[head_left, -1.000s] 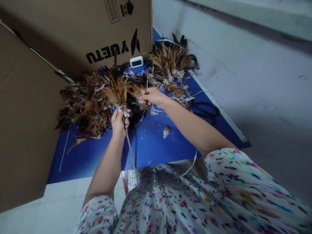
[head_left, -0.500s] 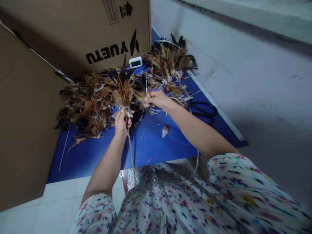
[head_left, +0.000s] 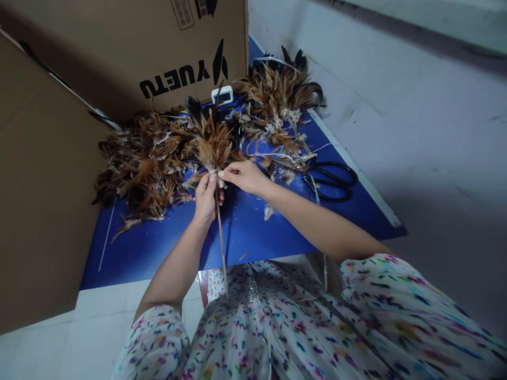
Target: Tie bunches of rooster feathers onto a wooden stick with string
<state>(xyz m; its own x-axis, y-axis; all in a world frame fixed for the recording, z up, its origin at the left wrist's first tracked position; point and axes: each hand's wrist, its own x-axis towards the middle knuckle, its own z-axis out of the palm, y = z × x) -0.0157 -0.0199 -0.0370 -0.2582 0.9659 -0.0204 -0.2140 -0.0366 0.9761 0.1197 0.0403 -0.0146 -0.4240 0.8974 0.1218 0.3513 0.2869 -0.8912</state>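
A pale wall (head_left: pixel 396 137) runs along the right edge of the blue counter (head_left: pixel 158 253), and a brown box (head_left: pixel 119 53), printed upside down with "YUETU", stands along the far edge. More brown cardboard (head_left: pixel 39 184) covers the left side, with pale floor tiles (head_left: pixel 106 316) below the near edge.

In the head view, the left hand (head_left: pixel 206 198) is clamped on the base of a feather bundle (head_left: pixel 214 141) and the top of a thin stick (head_left: pixel 221 227). The bundle is above the middle of the counter, its brown and black tips fanned towards the far edge; the stick slants down past the near edge to the patterned clothing (head_left: pixel 253 327). The right hand (head_left: pixel 246 177) touches the bundle's base with thumb and forefinger close together; whether a feather is pinched there I cannot tell.

Left of the bundle, a heap of feathers (head_left: pixel 146 158) spreads towards the left edge. A second pile (head_left: pixel 281 87) lies at the far right corner, just beside a white gadget (head_left: pixel 222 95) with a dark screen. Black-handled scissors (head_left: pixel 335 180) rest near the right edge. A loose feather (head_left: pixel 269 212) lies just beside the right forearm.
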